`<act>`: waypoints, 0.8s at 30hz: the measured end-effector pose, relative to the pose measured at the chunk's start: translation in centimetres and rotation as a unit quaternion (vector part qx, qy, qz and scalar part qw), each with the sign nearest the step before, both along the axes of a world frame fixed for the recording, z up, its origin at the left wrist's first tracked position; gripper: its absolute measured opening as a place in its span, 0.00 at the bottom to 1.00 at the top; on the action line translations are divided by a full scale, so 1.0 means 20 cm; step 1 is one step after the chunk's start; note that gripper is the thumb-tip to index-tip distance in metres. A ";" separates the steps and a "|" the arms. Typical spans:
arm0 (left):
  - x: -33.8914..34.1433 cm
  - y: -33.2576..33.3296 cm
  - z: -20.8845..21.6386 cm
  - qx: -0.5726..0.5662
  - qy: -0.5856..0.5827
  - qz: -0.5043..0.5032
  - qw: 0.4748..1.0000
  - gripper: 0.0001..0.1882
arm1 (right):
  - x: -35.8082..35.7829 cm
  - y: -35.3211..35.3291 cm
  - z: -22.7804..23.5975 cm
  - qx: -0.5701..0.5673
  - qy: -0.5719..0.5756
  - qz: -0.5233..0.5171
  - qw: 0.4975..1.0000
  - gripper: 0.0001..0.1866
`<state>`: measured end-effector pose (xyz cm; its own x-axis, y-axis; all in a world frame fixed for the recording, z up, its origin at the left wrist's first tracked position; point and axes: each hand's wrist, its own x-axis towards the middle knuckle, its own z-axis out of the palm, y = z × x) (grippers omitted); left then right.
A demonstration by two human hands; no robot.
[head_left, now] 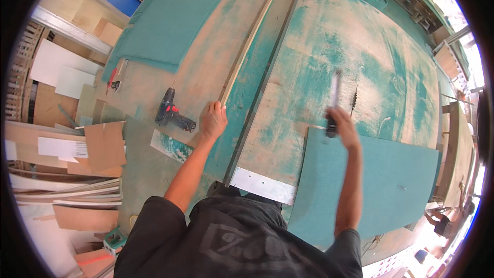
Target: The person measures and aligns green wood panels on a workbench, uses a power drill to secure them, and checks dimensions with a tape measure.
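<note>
Resting the left hand (212,121) at the near end of a long, thin, pale wooden strip (253,36), just left of a straight, dark grey metal rail (268,72) on the broad wooden desk (381,51) with worn teal paint. Running, by long axis, away from those left fingers, roughly alongside the rail. Curling the left fingers at the strip's end, being unable to say whether pinching it or only pressing. Clamping the right fingers around a black-handled tool (331,127) with a blurred blade, well to the right of the rail. Having the left hand nearer to the strip, and the rail standing between strip and right hand. Seeing a dark spiral drill bit (354,102) farther right of the rail, near the tool, and a smooth teal rectangular sheet (365,185) right of the rail's near end. Finding a black-and-red cordless drill (166,108) left of the rail, beyond the left hand, and a white perforated metal plate (262,185) just right of the rail's near end.
</note>
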<state>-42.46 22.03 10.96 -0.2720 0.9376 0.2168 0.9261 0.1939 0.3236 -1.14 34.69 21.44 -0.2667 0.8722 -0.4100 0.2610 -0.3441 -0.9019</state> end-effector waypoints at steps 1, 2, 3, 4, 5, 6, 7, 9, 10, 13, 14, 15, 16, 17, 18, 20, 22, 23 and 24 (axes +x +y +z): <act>0.01 0.01 0.01 -0.007 -0.012 0.000 1.000 0.10 | -0.20 -0.04 -0.01 -0.015 0.042 -0.016 0.999 0.15; 0.01 0.01 0.00 -0.007 -0.009 0.001 1.000 0.10 | -0.38 -0.05 -0.06 0.112 0.042 0.051 0.991 0.15; 0.02 0.02 -0.04 -0.004 -0.009 0.000 1.000 0.10 | -0.59 -0.06 -0.08 -0.041 0.130 0.005 0.991 0.13; 0.00 0.03 -0.08 0.000 -0.008 0.002 1.000 0.10 | -0.87 -0.11 -0.01 -0.085 0.255 0.002 0.963 0.13; -0.04 0.02 -0.16 -0.008 0.091 -0.043 0.995 0.11 | -1.12 -0.14 -0.01 -0.070 0.298 0.013 0.952 0.13; -0.12 -0.02 -0.27 -0.018 0.194 -0.076 0.978 0.12 | -1.37 -0.18 0.02 -0.150 0.338 0.017 0.929 0.13; -0.11 -0.01 -0.27 -0.057 0.086 -0.069 0.992 0.14 | -1.56 -0.21 0.02 -0.204 0.370 0.009 0.906 0.14; -0.10 -0.01 -0.25 -0.117 -0.123 -0.018 0.985 0.19 | -1.86 -0.25 -0.02 -0.287 0.391 0.019 0.874 0.16; -0.08 -0.02 -0.26 -0.060 -0.121 -0.010 0.991 0.19 | -1.99 -0.25 -0.04 -0.314 0.381 0.035 0.869 0.18; -0.07 -0.01 -0.28 0.026 -0.081 0.028 0.996 0.13 | -2.36 -0.33 -0.15 -0.117 0.182 0.070 0.974 0.23; -0.12 0.02 -0.34 0.043 -0.088 0.020 0.995 0.12 | -2.48 -0.36 -0.18 0.011 0.084 0.077 0.993 0.25; -0.09 0.02 -0.30 0.035 -0.063 0.026 0.997 0.12 | -2.52 -0.35 -0.24 0.069 -0.005 0.098 0.993 0.28; -0.07 0.01 -0.23 0.027 -0.039 0.029 0.998 0.12 | -2.54 -0.33 -0.28 0.129 -0.092 0.116 0.981 0.31; -0.05 0.01 -0.18 0.004 -0.021 0.026 0.999 0.12 | -2.54 -0.31 -0.30 0.191 -0.179 0.128 0.957 0.35; -0.05 0.00 -0.16 -0.018 0.002 0.033 0.999 0.12 | -2.58 -0.32 -0.31 0.231 -0.194 0.148 0.942 0.36; -0.05 0.00 -0.15 -0.034 0.029 0.041 0.998 0.12 | -2.62 -0.33 -0.40 0.309 -0.224 0.174 0.908 0.40; -0.07 0.00 -0.18 -0.029 0.034 0.059 0.997 0.12 | -2.68 -0.42 -0.40 0.370 -0.268 0.202 0.866 0.43; -0.08 0.00 -0.18 -0.017 0.049 0.069 0.996 0.12 | -2.71 -0.50 -0.37 0.431 -0.315 0.193 0.823 0.44; -0.09 -0.01 -0.14 -0.021 0.041 0.067 0.997 0.12 | -2.71 -0.58 -0.30 0.486 -0.363 0.179 0.774 0.45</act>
<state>-44.29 21.78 8.14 -0.3777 0.9030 0.2049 0.9142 0.3285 0.2373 -55.38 23.06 15.38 -0.5699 0.7862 0.2389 0.7428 0.6172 -0.2595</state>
